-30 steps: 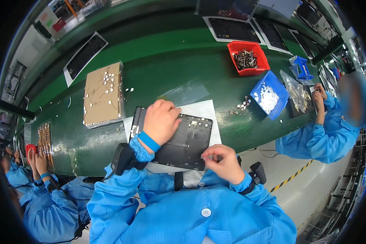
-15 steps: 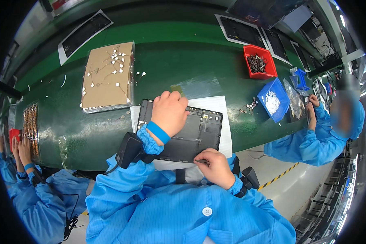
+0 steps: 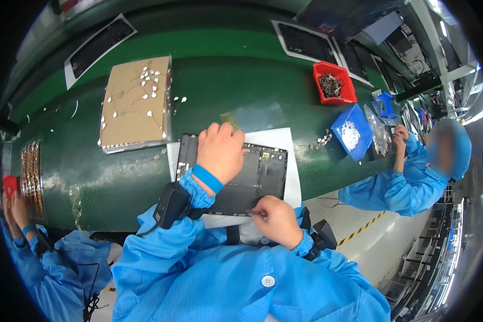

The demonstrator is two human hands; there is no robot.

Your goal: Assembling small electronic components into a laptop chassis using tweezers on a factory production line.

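Observation:
A flat black tablet-like housing (image 3: 263,180) with small parts along its rim lies on a white sheet (image 3: 294,177) in front of me. My left hand (image 3: 220,153) is over the housing's far left part, fingers bent and together. Its fingertips are turned down and hidden, so I cannot tell what they grip. At the near edge, my right hand (image 3: 278,221) is closed in a pinch on a slim dark piece (image 3: 256,212), too small to name. That piece points left along the housing's edge.
A cardboard-topped stack (image 3: 137,104) bears several white-ended wires. On the right stand a red bin (image 3: 346,91) of dark small parts and a blue bin (image 3: 366,129) of white pieces. Co-workers sit on both sides. More black panels (image 3: 308,43) lie at the back.
The view has shifted slightly. My right hand has turned a little, and the slim dark piece now shows further out to the left. My left hand stays over the housing.

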